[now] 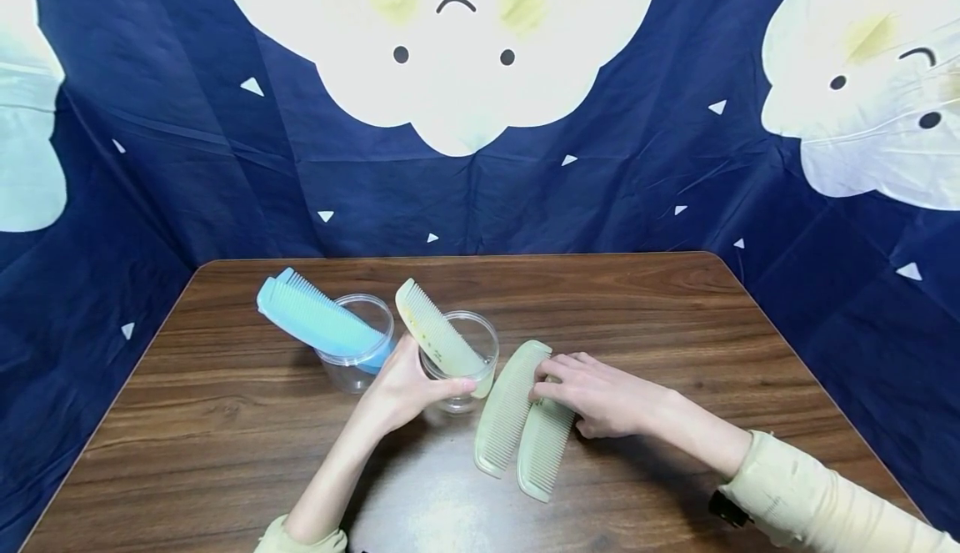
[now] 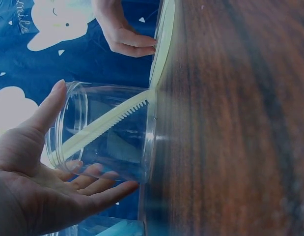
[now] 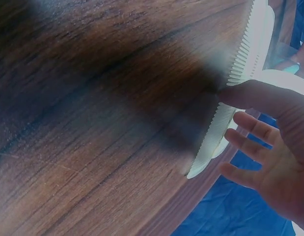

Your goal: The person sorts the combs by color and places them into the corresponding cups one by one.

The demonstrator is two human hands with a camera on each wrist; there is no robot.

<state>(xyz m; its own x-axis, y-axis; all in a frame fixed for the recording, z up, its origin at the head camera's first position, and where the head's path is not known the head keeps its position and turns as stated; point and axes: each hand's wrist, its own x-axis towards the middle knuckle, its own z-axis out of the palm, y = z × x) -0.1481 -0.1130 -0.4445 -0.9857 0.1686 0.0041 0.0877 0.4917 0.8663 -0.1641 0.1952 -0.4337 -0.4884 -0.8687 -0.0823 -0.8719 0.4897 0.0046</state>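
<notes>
While the left hand [image 1: 405, 390] curls its fingers [image 2: 105, 192] and thumb around a clear plastic jar [image 1: 459, 369] holding a pale green comb [image 1: 438, 338], the right hand [image 1: 600, 394] rests loosely spread fingers [image 3: 252, 127] on two more pale green combs [image 1: 525, 419] lying flat on the tabletop [image 1: 225, 419]. Beyond the left fingers, away from the right hand, a second clear jar [image 1: 356, 361] holds blue combs [image 1: 315, 319].

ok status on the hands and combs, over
Left hand holds the jar with one pale comb in it. Right hand touches two combs flat on the table. Nothing in the way.
</notes>
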